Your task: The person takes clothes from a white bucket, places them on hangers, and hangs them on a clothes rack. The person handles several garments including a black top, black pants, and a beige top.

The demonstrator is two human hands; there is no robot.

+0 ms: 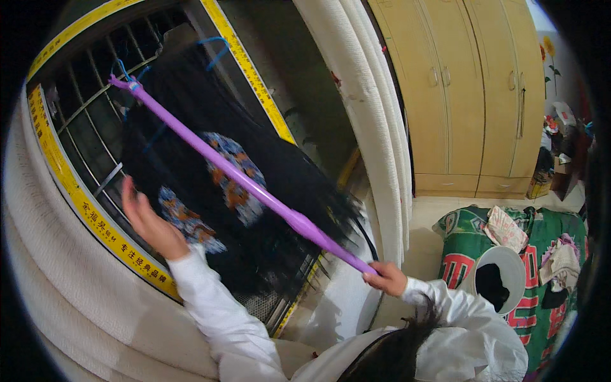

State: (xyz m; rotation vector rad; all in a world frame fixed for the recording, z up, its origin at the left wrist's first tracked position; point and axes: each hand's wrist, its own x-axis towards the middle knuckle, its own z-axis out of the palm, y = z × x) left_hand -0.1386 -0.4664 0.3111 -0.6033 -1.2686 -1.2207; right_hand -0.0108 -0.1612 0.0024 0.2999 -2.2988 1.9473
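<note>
Purple, smooth-looking pole (245, 184) runs outward from our right hand (387, 279), whose fingers close around its lower end; our left hand (153, 223) is open and holds nothing, beside the black garment (184, 172). We judge the pole light and stiff, perhaps slightly slippery, and its length likely makes the far end sway: a firm hold at the lower end suits it, with a second near the thicker collar (304, 225) for steadiness. Farther out, the forked tip (132, 84) overlaps a blue hanger (125, 69); we cannot tell whether it is hooked. Behind the pole, the garment hangs before the window bars (89, 107), seemingly soft and limp, best held near its top.
</note>
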